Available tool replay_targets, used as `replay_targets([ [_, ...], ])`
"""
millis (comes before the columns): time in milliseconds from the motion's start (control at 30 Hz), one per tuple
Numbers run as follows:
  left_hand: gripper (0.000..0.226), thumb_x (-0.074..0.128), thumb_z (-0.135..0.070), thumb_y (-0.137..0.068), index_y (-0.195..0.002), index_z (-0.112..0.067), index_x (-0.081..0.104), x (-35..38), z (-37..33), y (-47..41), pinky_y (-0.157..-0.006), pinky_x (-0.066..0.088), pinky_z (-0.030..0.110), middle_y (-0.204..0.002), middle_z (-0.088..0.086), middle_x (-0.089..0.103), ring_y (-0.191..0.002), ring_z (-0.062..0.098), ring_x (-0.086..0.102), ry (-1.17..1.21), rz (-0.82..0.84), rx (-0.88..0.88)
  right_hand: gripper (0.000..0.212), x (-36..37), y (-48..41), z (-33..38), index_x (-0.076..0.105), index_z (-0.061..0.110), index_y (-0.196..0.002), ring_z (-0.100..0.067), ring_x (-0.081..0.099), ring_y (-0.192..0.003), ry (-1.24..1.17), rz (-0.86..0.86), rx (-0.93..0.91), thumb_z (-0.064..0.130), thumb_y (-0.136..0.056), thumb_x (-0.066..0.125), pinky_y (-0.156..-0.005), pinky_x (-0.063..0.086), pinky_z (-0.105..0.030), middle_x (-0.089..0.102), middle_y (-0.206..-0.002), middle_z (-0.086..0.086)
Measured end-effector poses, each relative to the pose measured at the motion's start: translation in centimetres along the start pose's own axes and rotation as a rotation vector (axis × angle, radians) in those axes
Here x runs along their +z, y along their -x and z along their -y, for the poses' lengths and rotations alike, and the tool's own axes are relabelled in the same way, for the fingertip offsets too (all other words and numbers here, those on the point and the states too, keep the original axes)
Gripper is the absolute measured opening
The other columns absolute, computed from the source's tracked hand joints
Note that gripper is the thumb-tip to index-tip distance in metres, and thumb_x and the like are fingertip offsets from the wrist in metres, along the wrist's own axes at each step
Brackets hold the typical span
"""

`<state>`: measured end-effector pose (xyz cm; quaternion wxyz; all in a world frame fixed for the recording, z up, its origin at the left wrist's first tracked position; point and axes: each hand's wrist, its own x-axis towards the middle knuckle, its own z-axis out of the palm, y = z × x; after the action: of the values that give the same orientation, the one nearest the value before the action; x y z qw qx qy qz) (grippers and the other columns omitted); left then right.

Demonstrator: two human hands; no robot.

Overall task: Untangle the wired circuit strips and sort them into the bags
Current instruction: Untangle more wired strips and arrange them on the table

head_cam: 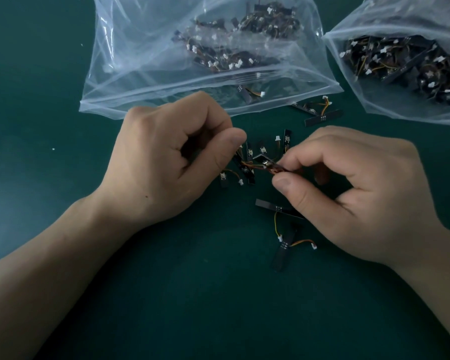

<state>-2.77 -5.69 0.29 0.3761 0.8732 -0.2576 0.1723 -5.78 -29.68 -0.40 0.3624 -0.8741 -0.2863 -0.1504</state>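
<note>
A dark green counter (63, 74) fills the view, with nothing of the room beyond it showing. A large bag (146, 74) at the middle of the far edge and a second bag (400, 110) at the far right corner, both clear plastic, hold heaps of strips. Mid-counter, the curled left hand (172, 162) pinches the tangle (255, 162) of circuit strips at its left side, while the right hand (361, 193) pinches one strip at its right. The strips look like light, stiff boards on thin wires that snag, likely best held by the board ends. Loose strips (282, 245) lie beside the right hand.
</note>
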Motion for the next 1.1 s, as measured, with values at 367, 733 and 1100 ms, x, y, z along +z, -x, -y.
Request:
replay_targets([
  [367,0.034,0.060,-0.030,-0.104,-0.078,-0.007,0.065,0.09,-0.34,0.01,-0.064,0.035,0.004,-0.070,-0.020,0.050,-0.071,0.002,0.051,-0.029,-0.028,0.066,0.016,0.11,-0.19,0.20,0.065,0.018,-0.095,-0.014,0.057,-0.073,-0.025,0.085,0.142,0.030,-0.104,0.059,-0.065,0.044,-0.028,0.060,-0.085,0.017],
  [733,0.030,0.066,-0.030,-0.102,-0.084,-0.008,0.072,0.32,-0.07,0.28,-0.064,0.038,0.007,-0.072,-0.010,0.065,-0.067,0.005,0.054,0.014,0.052,0.108,0.018,0.15,-0.27,0.32,0.059,0.021,-0.096,-0.013,0.055,-0.068,-0.081,0.176,0.259,0.034,-0.105,0.050,-0.058,0.037,-0.023,0.054,-0.072,0.011],
  [1100,0.056,0.079,-0.058,-0.081,-0.110,-0.012,0.066,0.01,-0.38,0.36,-0.065,0.052,0.032,-0.092,-0.010,0.075,-0.070,0.016,0.064,0.170,0.243,0.062,0.016,0.06,-0.38,0.49,0.058,0.021,-0.092,-0.010,0.053,-0.061,-0.214,0.133,0.264,0.026,-0.106,0.051,-0.057,0.034,-0.012,0.055,-0.072,0.010],
])
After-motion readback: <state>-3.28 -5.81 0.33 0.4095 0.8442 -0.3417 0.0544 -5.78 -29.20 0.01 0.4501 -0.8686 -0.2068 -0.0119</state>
